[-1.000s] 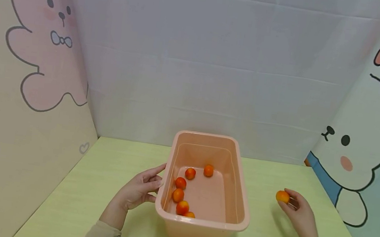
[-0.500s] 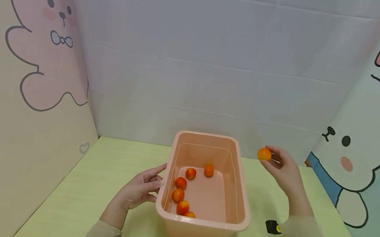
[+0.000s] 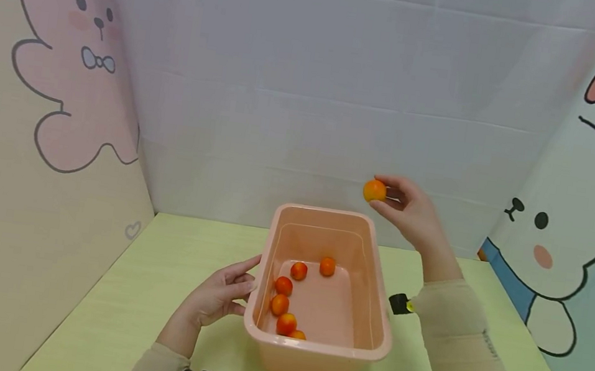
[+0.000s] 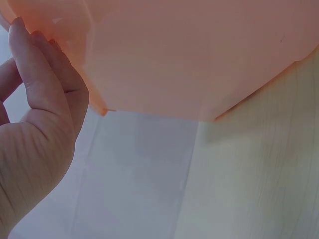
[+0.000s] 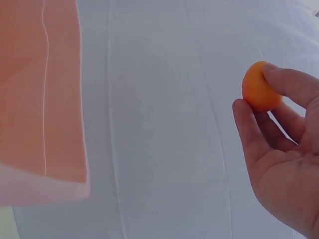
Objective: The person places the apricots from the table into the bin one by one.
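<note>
The head view looks forward and down from above the near edge of the table (image 3: 148, 291), wide enough to take in the whole pink tub (image 3: 373, 339), both hands and the walls behind. The left wrist view sits low and very close beside the left hand (image 4: 35, 134), facing the tub's (image 4: 199, 55) left wall, which fills its top. The right wrist view rides behind the right hand (image 5: 284, 169), raised, facing the back wall, with the tub's rim (image 5: 45, 99) at its left. All three views share the tub.
</note>
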Demonstrator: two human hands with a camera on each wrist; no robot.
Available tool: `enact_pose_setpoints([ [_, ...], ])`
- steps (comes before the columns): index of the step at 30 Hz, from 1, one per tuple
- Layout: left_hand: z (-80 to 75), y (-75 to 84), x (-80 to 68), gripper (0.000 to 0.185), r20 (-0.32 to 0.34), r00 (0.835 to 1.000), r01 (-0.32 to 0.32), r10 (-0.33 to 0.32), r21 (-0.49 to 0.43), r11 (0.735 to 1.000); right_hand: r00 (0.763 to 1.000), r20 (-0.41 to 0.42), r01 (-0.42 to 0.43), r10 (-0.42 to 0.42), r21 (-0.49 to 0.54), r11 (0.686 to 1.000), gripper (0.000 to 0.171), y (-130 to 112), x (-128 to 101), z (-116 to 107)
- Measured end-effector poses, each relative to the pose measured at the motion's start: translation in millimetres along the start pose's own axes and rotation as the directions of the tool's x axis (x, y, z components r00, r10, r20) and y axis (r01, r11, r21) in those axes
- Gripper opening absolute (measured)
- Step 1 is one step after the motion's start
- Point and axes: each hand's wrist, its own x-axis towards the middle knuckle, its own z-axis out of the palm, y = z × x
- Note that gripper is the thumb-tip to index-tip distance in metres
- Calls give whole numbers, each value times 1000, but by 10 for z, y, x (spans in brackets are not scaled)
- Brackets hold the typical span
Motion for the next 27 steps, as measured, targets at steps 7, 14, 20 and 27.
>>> enact_pose_setpoints([
  [7,-12,-1,-2,69,5,1000,-2,2,0,1000,996,89,-20,15,63,998,51,-162,260,283],
  [14,-25,1,-3,67,1,1000,2,-2,1,1000,985,160,-78,62,94,993,46,-124,436,612],
  [20,-29,0,-7,68,2,1000,4,-4,9,1000,974,208,-114,85,133,985,45,56,499,840],
  [27,-45,0,-10,66,7,1000,-2,2,13,1000,960,251,-166,124,153,974,44,253,523,1029],
])
